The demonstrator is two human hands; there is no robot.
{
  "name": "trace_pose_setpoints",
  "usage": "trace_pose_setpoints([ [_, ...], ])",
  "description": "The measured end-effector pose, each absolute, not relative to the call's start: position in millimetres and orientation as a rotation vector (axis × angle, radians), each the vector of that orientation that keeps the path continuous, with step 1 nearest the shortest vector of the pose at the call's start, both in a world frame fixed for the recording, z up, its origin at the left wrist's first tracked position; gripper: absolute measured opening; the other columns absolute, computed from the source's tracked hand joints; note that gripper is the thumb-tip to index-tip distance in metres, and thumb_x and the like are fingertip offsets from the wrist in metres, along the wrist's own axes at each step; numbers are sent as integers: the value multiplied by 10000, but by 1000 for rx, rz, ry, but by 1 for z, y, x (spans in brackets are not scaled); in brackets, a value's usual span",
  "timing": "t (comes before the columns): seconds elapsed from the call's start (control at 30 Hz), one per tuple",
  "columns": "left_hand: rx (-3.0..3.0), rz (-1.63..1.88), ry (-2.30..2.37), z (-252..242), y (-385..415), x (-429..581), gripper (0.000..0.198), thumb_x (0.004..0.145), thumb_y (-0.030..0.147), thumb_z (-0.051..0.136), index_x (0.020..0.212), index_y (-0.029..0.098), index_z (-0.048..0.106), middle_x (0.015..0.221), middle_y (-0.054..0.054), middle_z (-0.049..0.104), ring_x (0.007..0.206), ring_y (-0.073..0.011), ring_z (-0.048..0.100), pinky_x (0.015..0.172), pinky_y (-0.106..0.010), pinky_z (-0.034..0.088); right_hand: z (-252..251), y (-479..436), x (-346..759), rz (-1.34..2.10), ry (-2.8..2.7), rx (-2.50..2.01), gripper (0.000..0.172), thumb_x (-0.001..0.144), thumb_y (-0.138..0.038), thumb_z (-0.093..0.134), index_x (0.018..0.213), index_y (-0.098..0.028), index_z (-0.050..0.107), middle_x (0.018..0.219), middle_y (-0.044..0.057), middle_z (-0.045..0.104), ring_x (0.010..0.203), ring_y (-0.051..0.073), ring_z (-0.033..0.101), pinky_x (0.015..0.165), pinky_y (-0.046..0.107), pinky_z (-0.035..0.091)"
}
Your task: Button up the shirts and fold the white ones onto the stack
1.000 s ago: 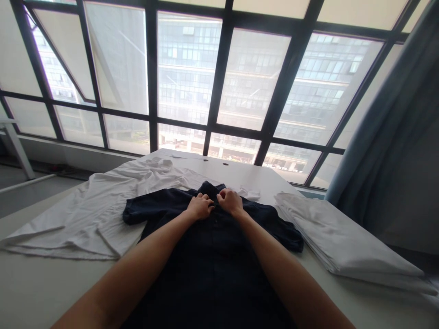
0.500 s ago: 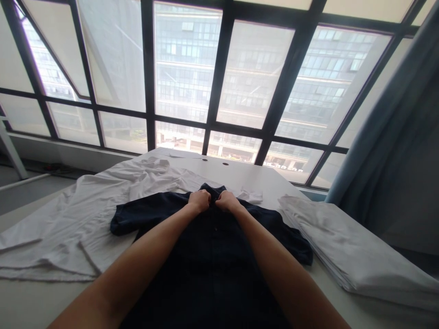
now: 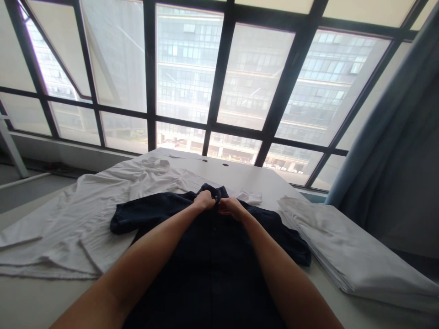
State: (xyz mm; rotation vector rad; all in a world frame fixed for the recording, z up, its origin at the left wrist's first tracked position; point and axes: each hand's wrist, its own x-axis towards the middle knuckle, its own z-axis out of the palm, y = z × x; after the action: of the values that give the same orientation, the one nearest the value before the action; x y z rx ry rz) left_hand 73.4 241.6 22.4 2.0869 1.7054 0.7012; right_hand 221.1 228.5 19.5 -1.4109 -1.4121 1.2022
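A dark navy short-sleeved shirt [image 3: 206, 269] lies front up on the table, its collar [image 3: 211, 188] at the far end and its sleeves spread to both sides. My left hand [image 3: 205, 200] is closed on the shirt's front edge just below the collar. Close beside it, my right hand [image 3: 232, 208] pinches the opposite edge at the neck opening. A small button shows between the hands, and another lies lower on the front. The fingertips are partly hidden by the cloth and the hands.
A rumpled white cloth [image 3: 85, 219] spreads over the table's left side. On the right lies a folded stack of white cloth [image 3: 356, 242]. Behind the white table [image 3: 254, 176] stand large dark-framed windows, with a blue-grey curtain [image 3: 384, 119] at the right.
My left hand has shifted slightly right, bringing the shirt's front edges closer together at the neck. My right hand has turned a little, with its fingers now pointing left.
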Motion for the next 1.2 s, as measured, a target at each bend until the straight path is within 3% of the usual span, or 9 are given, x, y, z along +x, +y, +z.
trace_pose_setpoints([
  [0.17, 2056, 916, 1536, 12, 231, 61, 231, 884, 300, 589, 927, 121, 729, 884, -77, 742, 807, -185, 687, 715, -243, 513, 16, 221, 221, 1282, -1341, -1395, 68, 766, -96, 621, 708, -125, 645, 628, 30, 653, 580, 123, 645, 500, 182, 519],
  [0.37, 1927, 1084, 1269, -2, 230, 55, 214, 861, 298, 622, 887, 105, 709, 695, -19, 683, 553, -125, 601, 549, -223, 467, 12, 217, 222, 1275, -1263, -1298, 75, 758, -82, 695, 787, -134, 648, 637, 6, 665, 562, 120, 646, 485, 190, 514],
  [0.63, 2050, 1176, 1261, -3, 228, 56, 194, 839, 294, 629, 862, 129, 728, 802, -42, 727, 737, -164, 657, 689, -243, 508, 7, 218, 225, 1290, -1268, -1239, 114, 733, -113, 753, 789, -136, 656, 659, 10, 678, 621, 136, 677, 539, 204, 554],
  [1.03, 2006, 1095, 1359, -4, 232, 59, 234, 842, 299, 613, 883, 118, 754, 855, -72, 755, 780, -187, 678, 733, -265, 520, -2, 220, 223, 1216, -1303, -1211, 233, 671, -199, 836, 744, -163, 618, 671, 1, 686, 661, 166, 714, 583, 228, 587],
  [1.2, 2033, 1091, 1367, -5, 234, 59, 219, 829, 288, 619, 878, 125, 757, 856, -70, 753, 807, -191, 679, 744, -260, 522, -3, 221, 221, 1215, -1266, -1221, 189, 686, -121, 802, 715, -166, 620, 634, -3, 681, 632, 164, 709, 594, 234, 598],
])
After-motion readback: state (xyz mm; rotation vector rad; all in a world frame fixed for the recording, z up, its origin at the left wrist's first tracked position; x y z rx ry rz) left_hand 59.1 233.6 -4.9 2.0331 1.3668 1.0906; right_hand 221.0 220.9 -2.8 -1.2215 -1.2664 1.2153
